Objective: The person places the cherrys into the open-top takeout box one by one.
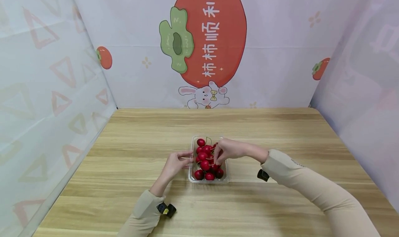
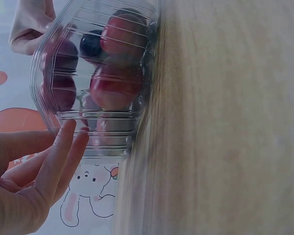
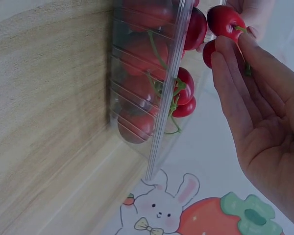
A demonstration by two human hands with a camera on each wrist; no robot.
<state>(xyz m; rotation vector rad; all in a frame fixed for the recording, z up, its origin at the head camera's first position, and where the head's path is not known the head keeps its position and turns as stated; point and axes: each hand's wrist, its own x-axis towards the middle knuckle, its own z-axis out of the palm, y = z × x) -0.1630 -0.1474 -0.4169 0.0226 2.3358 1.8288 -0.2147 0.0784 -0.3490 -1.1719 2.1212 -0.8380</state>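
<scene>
A clear plastic box (image 1: 191, 177) full of red cherries (image 1: 205, 165) stands on the wooden table. My left hand (image 1: 174, 165) is at its left wall; in the left wrist view the extended fingers (image 2: 59, 156) touch the box near a corner of the rim. Over the right side of the box, my right hand (image 1: 229, 149) reaches in from above. Its thumb and fingertips pinch the green stem of a cherry (image 3: 225, 20) in the right wrist view. Several more cherries with thin green stems (image 3: 175, 105) lie close below that hand.
The table (image 1: 140, 133) reaches back to a white cloth (image 1: 274, 50) printed with a large persimmon and a rabbit. Patterned cloths (image 1: 40, 102) also hang at the left and right sides. Dark wrist devices (image 1: 263, 175) sit at both sleeves.
</scene>
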